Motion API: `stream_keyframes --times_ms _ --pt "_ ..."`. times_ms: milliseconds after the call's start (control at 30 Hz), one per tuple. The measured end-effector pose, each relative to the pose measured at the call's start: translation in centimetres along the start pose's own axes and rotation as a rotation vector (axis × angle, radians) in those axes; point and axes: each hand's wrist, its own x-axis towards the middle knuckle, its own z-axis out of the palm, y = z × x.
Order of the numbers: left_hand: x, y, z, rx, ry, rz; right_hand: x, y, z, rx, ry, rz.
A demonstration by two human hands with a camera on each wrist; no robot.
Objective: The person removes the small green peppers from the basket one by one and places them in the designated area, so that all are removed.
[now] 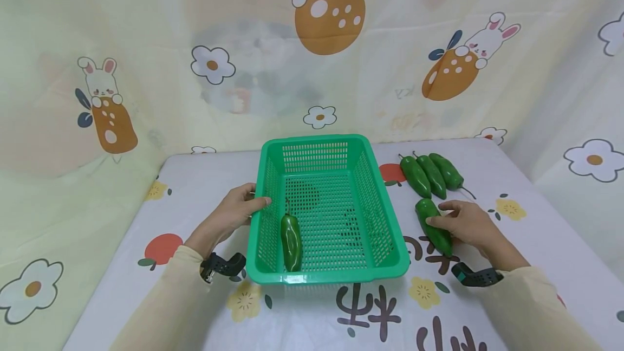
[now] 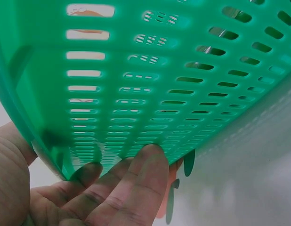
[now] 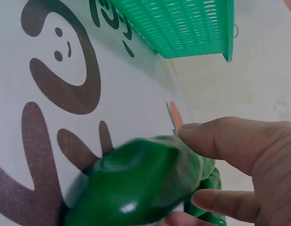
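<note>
A green plastic basket (image 1: 336, 276) with slotted walls stands in the middle of the table. My left hand (image 1: 233, 211) grips its left rim, thumb over the edge and fingers (image 2: 141, 183) against the outer wall. Inside the basket, toward the left, lies one green chili pepper (image 1: 291, 242) with its stem pointing away from me. To the right of the basket, my right hand (image 1: 468, 225) pinches another green chili pepper (image 1: 428, 211) between thumb and fingers. That pepper (image 3: 131, 181) looks large and close in the right wrist view; whether it touches the table I cannot tell.
Several more green chili peppers (image 1: 431, 175) lie side by side at the back right, just beyond my right hand. The table is covered with a printed white cloth (image 1: 302, 324). A patterned curtain (image 1: 253, 91) hangs behind the table's back edge.
</note>
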Motion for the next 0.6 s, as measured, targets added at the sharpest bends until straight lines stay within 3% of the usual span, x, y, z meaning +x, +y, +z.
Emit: stream_keyframes --times_ms 267,600 --pt "-0.2 0.0 -0.1 0.000 0.000 -0.007 -0.8 -2.0 -0.6 -0.105 0.130 -0.085" --pt "-0.1 0.0 0.0 0.005 0.004 -0.018 -1.8 -7.8 -1.0 -0.078 0.125 -0.216"
